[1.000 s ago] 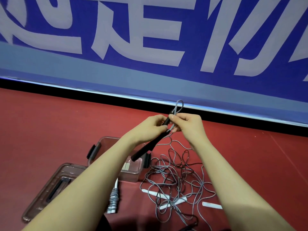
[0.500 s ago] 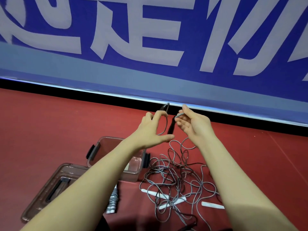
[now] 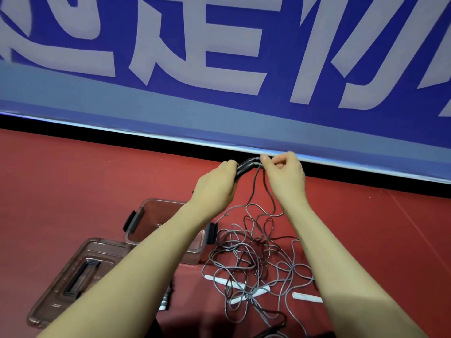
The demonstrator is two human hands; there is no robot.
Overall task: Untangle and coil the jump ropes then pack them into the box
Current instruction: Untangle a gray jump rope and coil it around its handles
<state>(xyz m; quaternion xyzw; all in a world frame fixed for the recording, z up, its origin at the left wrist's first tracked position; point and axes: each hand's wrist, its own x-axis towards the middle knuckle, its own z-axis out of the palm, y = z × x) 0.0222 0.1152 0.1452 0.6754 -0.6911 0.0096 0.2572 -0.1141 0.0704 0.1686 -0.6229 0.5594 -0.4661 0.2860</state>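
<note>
My left hand (image 3: 216, 186) grips two black jump-rope handles (image 3: 245, 166) side by side, raised above the red floor. My right hand (image 3: 285, 175) pinches the grey cord (image 3: 256, 181) where it leaves the handle tips. That cord drops into a tangled heap of grey ropes (image 3: 253, 259) on the floor, mixed with white handles (image 3: 227, 281). A clear plastic box (image 3: 146, 215) with black latches stands open left of the heap, partly hidden by my left forearm.
The box's clear lid (image 3: 73, 272) lies on the floor at lower left. A coiled rope bundle (image 3: 165, 297) shows under my left forearm. Another white handle (image 3: 307, 297) lies at the right. A blue banner wall (image 3: 219, 106) closes the far side.
The hands parted briefly, then came together again. My left hand now holds both black handles together, and my right hand has pinched the cord at their tips.
</note>
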